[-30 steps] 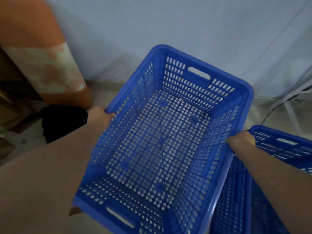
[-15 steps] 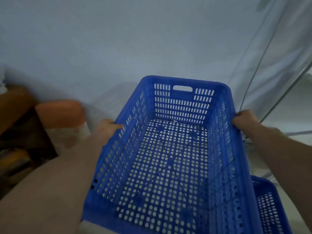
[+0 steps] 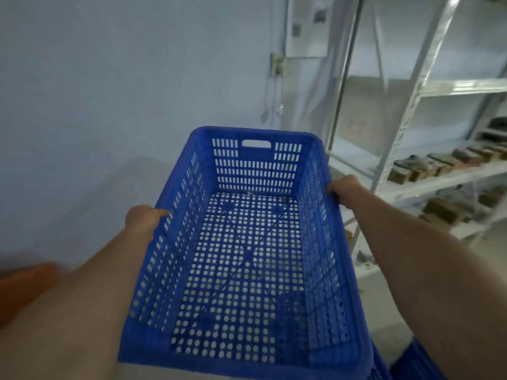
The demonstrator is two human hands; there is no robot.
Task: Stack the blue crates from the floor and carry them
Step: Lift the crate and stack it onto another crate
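The left hand (image 3: pixel 142 220) and right hand (image 3: pixel 346 191) are gripping the blue crate (image 3: pixel 247 270) by its long rims; metal shelving (image 3: pixel 439 182) is standing close on the right, a bare wall (image 3: pixel 109 105) ahead.

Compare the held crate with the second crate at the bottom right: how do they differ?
The held crate is up off the floor, gripped on its long rims by the left hand and right hand; the second crate sits low and untouched. The held crate shows almost whole, the second crate only as a corner. Both are blue.
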